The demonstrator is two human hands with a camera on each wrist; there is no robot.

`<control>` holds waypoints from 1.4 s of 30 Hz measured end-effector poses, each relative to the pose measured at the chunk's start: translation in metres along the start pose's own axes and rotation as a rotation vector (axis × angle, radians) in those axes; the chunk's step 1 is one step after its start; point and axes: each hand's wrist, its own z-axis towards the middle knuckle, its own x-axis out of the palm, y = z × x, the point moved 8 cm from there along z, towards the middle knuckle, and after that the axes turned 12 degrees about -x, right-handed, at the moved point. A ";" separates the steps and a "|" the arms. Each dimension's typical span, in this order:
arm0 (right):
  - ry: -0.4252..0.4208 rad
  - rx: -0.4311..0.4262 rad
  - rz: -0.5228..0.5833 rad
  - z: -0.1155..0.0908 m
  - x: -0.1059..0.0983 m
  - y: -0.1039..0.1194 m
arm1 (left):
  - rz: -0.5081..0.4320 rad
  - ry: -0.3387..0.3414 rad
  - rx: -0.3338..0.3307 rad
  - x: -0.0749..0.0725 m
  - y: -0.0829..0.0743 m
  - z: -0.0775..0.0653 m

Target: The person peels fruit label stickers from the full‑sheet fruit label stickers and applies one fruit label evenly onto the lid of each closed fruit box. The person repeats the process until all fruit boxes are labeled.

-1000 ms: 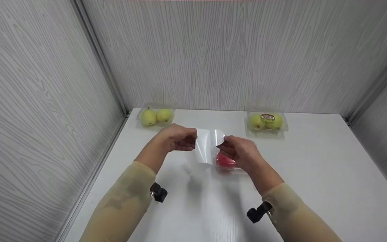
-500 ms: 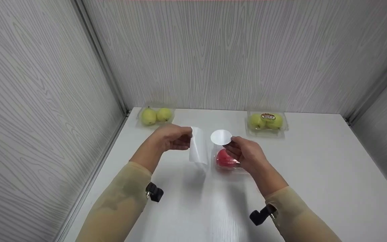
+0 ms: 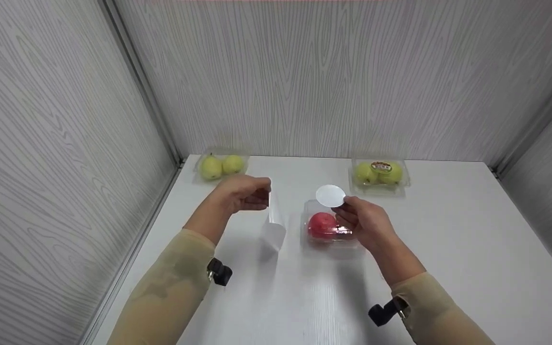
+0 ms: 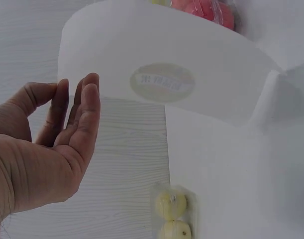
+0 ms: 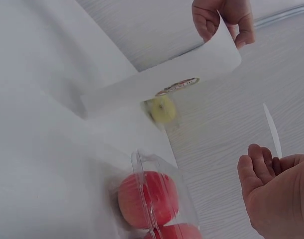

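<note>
My left hand (image 3: 246, 194) pinches the edge of a thin white sticker sheet (image 3: 275, 231), which hangs down and curls at its lower end. On the sheet, an oval printed label (image 4: 162, 82) shows through faintly in the left wrist view. My right hand (image 3: 366, 219) holds an oval sticker (image 3: 330, 196) between thumb and fingertips, its plain white face towards the head camera. Just beyond and below that hand lies a clear plastic clamshell box (image 3: 310, 209) with red apples (image 5: 149, 198) inside. My right hand partly covers this box in the head view.
Two clear boxes of yellow-green pears stand along the back edge: the left box (image 3: 199, 160) bears no visible label, and the right one carries an oval label (image 3: 381, 166). Grey wood-patterned panels (image 3: 276, 81) rise behind and beside the white table (image 3: 448, 230).
The right hand has moved right with the oval sticker, away from the sheet. My left hand has shifted slightly left, and the sheet has turned edge-on. More of the apple box shows.
</note>
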 end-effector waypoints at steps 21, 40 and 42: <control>-0.004 -0.035 -0.086 -0.005 -0.044 0.015 | -0.156 -0.076 0.053 -0.028 0.016 0.014; -0.037 -0.017 -0.046 -0.010 -0.062 0.009 | -0.098 -0.184 -0.169 -0.099 0.092 0.032; -0.035 -0.017 -0.046 -0.010 -0.063 0.008 | -0.090 -0.191 -0.175 -0.104 0.096 0.032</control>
